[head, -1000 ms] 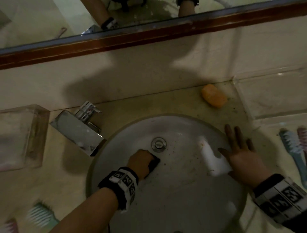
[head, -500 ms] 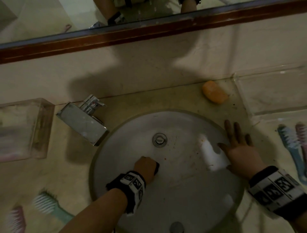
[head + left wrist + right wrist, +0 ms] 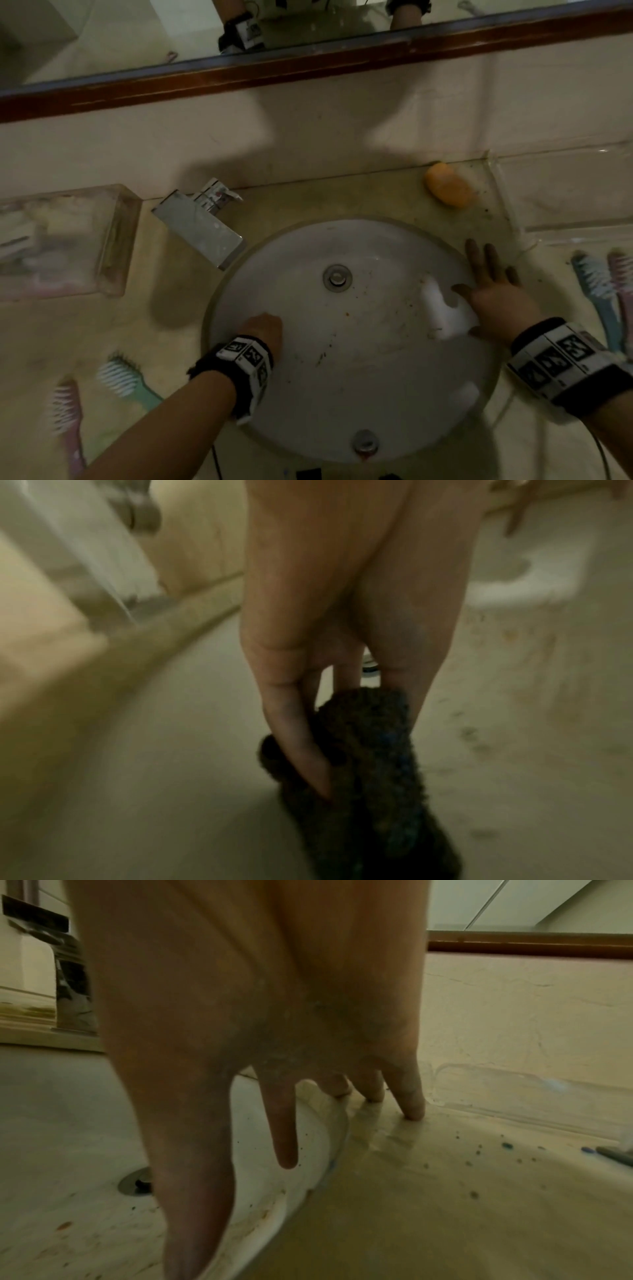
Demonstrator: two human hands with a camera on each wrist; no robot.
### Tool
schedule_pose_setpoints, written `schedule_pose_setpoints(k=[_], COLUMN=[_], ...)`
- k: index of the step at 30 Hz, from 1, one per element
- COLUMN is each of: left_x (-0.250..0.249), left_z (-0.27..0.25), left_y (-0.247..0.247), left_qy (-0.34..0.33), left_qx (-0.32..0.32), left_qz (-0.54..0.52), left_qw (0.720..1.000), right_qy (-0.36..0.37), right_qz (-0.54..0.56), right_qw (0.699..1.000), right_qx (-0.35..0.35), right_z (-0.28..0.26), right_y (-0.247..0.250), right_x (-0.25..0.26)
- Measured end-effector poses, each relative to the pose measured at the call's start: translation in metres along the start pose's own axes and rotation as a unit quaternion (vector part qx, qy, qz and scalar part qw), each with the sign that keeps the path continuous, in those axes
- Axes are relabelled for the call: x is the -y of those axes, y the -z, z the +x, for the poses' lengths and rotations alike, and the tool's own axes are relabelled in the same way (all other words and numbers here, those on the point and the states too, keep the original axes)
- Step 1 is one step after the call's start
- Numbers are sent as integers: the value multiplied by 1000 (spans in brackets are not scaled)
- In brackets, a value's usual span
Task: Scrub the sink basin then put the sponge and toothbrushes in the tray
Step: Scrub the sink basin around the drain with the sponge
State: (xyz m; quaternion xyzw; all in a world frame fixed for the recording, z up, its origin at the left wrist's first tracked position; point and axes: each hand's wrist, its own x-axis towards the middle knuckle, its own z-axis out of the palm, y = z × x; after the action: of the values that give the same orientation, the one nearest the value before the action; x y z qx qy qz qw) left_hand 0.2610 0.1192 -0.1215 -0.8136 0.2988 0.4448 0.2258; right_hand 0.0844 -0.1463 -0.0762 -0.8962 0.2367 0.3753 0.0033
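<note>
My left hand [image 3: 263,329] is down in the round grey sink basin [image 3: 359,377], at its left side. It grips a dark scrubbing sponge [image 3: 369,764], which the hand hides in the head view. My right hand [image 3: 493,287] lies flat and open on the basin's right rim, fingers spread [image 3: 287,1131]. A green toothbrush [image 3: 126,380] and a pink toothbrush [image 3: 66,414] lie on the counter at the lower left. A blue toothbrush [image 3: 597,291] and another pink toothbrush [image 3: 623,277] lie at the right. A clear tray [image 3: 568,192] sits at the back right.
A chrome tap [image 3: 202,222] stands left of the basin. A clear box [image 3: 65,240] sits at the far left, an orange soap bar [image 3: 448,185] behind the basin. The drain [image 3: 337,277] is mid-basin. A wood-framed mirror [image 3: 308,65] runs along the back wall.
My left hand has slid with the sponge from beside the drain toward the basin's lower left. The right hand has stayed on the rim.
</note>
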Motion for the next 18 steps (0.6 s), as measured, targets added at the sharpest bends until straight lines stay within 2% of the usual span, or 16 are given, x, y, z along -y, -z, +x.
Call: schedule_pose_setpoints(k=[7, 10, 13, 15, 18], left_x=[-45, -38, -21, -10, -7], left_z=[-12, -9, -7, -5, -3], left_y=[-19, -7, 12, 17, 8], left_qy=[-66, -48, -1, 33, 34], left_qx=[41, 5, -48, -38, -11], left_qz=[-38, -75, -41, -9, 2], left_qw=[996, 996, 998, 999, 999], right_qy=[3, 7, 8, 6, 2], right_qz=[6, 4, -2, -3, -11], right_qw=[1000, 1000, 1000, 1000, 1000], right_qx=[-9, -12, -17, -16, -10], right_z=[2, 2, 3, 4, 4], right_y=[-2, -3, -6, -6, -6], right_x=[-2, -4, -4, -3, -2])
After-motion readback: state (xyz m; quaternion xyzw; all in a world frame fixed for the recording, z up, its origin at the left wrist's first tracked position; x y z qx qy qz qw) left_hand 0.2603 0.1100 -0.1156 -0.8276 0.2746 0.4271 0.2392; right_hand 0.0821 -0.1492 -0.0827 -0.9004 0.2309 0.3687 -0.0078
